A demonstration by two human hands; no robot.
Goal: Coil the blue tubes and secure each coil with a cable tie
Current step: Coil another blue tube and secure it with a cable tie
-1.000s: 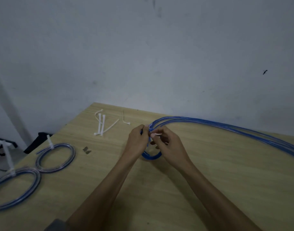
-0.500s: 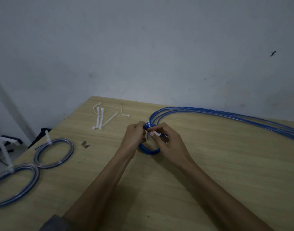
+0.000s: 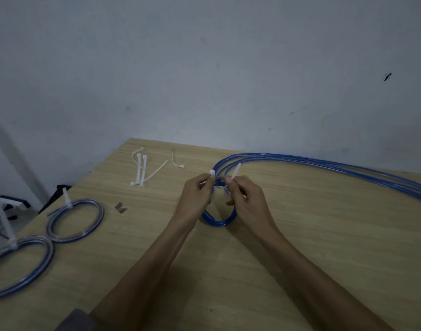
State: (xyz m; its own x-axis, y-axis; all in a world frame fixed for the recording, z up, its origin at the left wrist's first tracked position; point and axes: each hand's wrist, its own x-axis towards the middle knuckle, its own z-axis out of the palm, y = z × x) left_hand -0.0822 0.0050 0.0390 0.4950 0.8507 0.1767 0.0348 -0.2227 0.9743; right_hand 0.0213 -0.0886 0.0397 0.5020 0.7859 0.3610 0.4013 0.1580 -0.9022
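Note:
A small blue tube coil (image 3: pixel 219 222) stands on the wooden table (image 3: pixel 300 247) between my hands. My left hand (image 3: pixel 196 199) pinches the head end of a white cable tie (image 3: pixel 235 172) at the coil's top. My right hand (image 3: pixel 247 201) pinches the tie's tail, which sticks up and to the right. The tie's loop round the coil is hidden by my fingers. Several long uncoiled blue tubes (image 3: pixel 336 166) curve away to the right edge.
Two tied coils lie at the left: one (image 3: pixel 76 220) nearer the middle, one (image 3: pixel 21 266) at the table's left edge. Several loose white cable ties (image 3: pixel 142 170) lie at the back left. A small dark clip (image 3: pixel 120 208) lies near them. A wall stands behind the table.
The cable tie's two ends now stick up above my fingers, the tail pulled up to the right. Both hands have stayed on the coil's top.

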